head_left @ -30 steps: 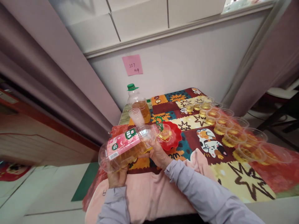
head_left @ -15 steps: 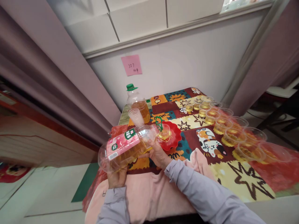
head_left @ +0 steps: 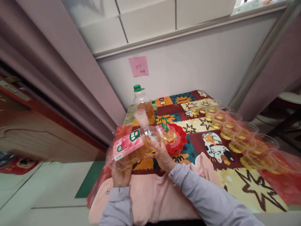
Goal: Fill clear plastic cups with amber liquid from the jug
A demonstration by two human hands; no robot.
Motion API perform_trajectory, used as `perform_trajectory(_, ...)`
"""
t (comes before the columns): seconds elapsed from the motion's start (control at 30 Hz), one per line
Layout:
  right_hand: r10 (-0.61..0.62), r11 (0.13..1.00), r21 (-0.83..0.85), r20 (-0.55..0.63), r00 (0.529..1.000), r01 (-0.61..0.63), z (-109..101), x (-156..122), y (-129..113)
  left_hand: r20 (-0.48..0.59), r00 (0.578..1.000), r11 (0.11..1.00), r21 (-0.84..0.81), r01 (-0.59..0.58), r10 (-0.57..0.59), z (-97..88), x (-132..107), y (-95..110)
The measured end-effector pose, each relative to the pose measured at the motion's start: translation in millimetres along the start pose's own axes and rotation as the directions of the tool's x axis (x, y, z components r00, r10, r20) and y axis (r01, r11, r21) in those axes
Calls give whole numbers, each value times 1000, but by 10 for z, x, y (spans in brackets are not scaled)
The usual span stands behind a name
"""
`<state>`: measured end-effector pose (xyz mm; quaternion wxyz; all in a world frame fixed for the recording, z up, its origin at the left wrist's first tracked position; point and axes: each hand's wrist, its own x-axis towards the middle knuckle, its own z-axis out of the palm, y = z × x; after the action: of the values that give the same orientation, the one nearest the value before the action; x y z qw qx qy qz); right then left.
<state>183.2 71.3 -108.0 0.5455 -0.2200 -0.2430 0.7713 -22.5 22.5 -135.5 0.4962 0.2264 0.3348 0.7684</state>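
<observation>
A large clear plastic juice bottle [head_left: 129, 145] with a pink label lies tilted across both my hands, its neck pointing right. My left hand [head_left: 121, 176] supports it from below near its base. My right hand [head_left: 163, 157] grips it below the neck. Amber liquid lies along the bottle's lower side. The bottle's mouth, with a green carrying ring [head_left: 165, 124] round it, is over a clear plastic cup [head_left: 169, 133] holding some yellow liquid. That cup stands on a red scalloped plate [head_left: 182, 142]. Whether liquid is flowing is hard to make out.
Behind the bottle stand a stack of clear cups [head_left: 141, 117] and a green-capped jug [head_left: 144, 108] of amber liquid. Rows of cups [head_left: 228, 130] with yellow liquid line the table's right side. A pink cloth [head_left: 152, 194] covers the front edge; red plastic [head_left: 123, 130] lies at left.
The whole view has shifted slightly, so the table appears further right. Both hands keep hold of the bottle, which stays tilted with its mouth at the cup.
</observation>
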Motion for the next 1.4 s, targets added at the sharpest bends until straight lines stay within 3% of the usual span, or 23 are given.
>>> perform_trajectory(0.13, -1, 996, -92, -38, 999, -3, -21, -15, 19, -140, 986, 995, 61, -80, 88, 65, -30, -66)
perform_trajectory(0.33, -35, 977, -211, -98, 995, 14, -9, -30, 18, -258, 935, 968, 115, -223, 245, 122, -32, -133)
perform_trajectory(0.53, -32, 968, -251, -37, 999, 22, 26, -53, 24, -194, 933, 948, 157, -277, 305, 72, -85, -112)
perform_trajectory(0.67, -67, 969, -237, 29, 997, 72, 15, -63, 42, -197, 948, 963, 151, -222, 249, 42, -74, -53)
perform_trajectory(0.83, -125, 944, -292, 111, 986, 152, 13, -93, 38, -232, 936, 962, 129, -241, 266, 14, -32, -47)
perform_trajectory(0.97, -205, 922, -342, -41, 978, 179, -11, -34, 57, -236, 936, 964, 122, -237, 260, 25, -32, -48)
perform_trajectory(1.1, -240, 942, -290, -231, 943, 169, -49, 83, 27, -272, 926, 965, 102, -244, 262, 66, -28, -22)
perform_trajectory(1.2, -278, 945, -254, -281, 919, 208, -78, 124, -152, -297, 920, 967, 81, -243, 256, 102, -26, -7)
perform_trajectory(1.3, -334, 896, -378, -220, 917, 235, -131, 121, -529, -305, 920, 969, 73, -236, 247, 151, -45, 8)
perform_trajectory(1.37, -391, 765, -590, -108, 914, 258, -185, 118, -839, -298, 924, 971, 74, -226, 238, 192, -66, 22)
perform_trajectory(1.4, -424, 641, -718, -36, 905, 272, -216, 122, -985, -288, 927, 971, 78, -227, 240, 212, -74, 31)
